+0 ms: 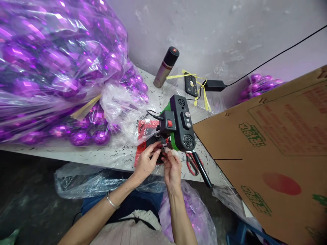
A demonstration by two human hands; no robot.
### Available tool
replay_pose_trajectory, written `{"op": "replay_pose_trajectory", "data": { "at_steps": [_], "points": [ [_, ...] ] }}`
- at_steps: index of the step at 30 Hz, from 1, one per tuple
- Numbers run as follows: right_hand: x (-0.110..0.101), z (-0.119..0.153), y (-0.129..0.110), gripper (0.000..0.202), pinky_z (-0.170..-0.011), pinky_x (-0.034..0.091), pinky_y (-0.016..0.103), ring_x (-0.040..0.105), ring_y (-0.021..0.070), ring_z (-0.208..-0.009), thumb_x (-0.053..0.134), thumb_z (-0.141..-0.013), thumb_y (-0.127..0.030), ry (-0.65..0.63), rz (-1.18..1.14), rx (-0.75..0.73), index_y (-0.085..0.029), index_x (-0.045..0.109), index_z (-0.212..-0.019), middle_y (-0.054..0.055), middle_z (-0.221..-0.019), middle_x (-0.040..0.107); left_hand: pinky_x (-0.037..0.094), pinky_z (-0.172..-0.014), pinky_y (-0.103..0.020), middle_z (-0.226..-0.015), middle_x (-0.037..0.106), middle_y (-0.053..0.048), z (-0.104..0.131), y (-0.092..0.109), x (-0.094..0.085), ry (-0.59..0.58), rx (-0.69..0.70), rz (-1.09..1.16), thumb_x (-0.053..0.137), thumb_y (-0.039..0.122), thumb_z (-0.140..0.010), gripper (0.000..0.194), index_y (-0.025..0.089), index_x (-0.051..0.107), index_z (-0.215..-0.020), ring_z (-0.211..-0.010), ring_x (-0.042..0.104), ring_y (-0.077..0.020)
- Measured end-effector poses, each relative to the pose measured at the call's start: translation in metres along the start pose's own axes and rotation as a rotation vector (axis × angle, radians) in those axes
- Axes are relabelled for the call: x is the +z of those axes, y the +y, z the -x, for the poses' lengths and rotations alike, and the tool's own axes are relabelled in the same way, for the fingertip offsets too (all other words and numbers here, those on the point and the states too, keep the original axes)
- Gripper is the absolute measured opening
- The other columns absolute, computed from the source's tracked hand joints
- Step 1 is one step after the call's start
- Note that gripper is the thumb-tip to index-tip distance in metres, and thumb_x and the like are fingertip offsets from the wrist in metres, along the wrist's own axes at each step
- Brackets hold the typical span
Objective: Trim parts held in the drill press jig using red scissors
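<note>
Both hands work at the near side of a small black-and-green machine [182, 122] with a red rocker switch. My left hand [148, 160] has its thumb and fingers pinched together at a small dark part under the machine's edge; what it holds is too small to name. Close beside it, my right hand [172, 166] is also pinched, with a whitish translucent bit [174, 152] showing at its fingertips. The fingertips of the two hands nearly meet. Beneath them lies a red-and-black sheet [141, 149] on the white table [112, 160].
Large clear bags of shiny purple balls [58, 61] fill the left. A bottle [166, 67], a phone-like black device [190, 84] and a power adapter [215, 85] sit at the back. Red-handled scissors [192, 165] lie right of my hands, beside a cardboard box [270, 149].
</note>
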State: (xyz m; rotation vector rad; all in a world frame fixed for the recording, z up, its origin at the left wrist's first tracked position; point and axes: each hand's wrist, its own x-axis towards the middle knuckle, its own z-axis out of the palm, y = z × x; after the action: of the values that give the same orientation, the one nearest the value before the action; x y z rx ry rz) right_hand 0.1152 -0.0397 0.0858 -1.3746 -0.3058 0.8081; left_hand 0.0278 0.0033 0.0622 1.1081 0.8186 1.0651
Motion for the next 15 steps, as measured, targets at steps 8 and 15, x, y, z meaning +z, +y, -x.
{"op": "replay_pose_trajectory", "data": {
  "at_steps": [8, 15],
  "points": [
    [-0.003, -0.001, -0.001, 0.026, -0.071, 0.051, 0.032, 0.064, 0.0178, -0.078, 0.076, -0.067, -0.04, -0.02, 0.127, -0.071, -0.018, 0.071, -0.079, 0.004, -0.085, 0.073, 0.05, -0.102, -0.039, -0.128, 0.065, -0.01, -0.003, -0.001, -0.001, -0.059, -0.078, 0.094, 0.06, 0.038, -0.086, 0.043, 0.018, 0.061, -0.124, -0.117, 0.062, -0.0244],
    [-0.008, -0.001, -0.01, 0.029, -0.085, 0.049, 0.035, 0.065, 0.0206, -0.089, 0.077, -0.071, -0.037, -0.07, 0.318, -0.189, -0.02, 0.073, -0.093, 0.004, -0.093, 0.074, 0.048, -0.104, -0.041, -0.127, 0.065, -0.011, -0.004, -0.003, -0.001, -0.075, -0.083, 0.113, 0.059, 0.039, -0.087, 0.045, 0.017, 0.06, -0.126, -0.119, 0.061, -0.0251]
  ]
}}
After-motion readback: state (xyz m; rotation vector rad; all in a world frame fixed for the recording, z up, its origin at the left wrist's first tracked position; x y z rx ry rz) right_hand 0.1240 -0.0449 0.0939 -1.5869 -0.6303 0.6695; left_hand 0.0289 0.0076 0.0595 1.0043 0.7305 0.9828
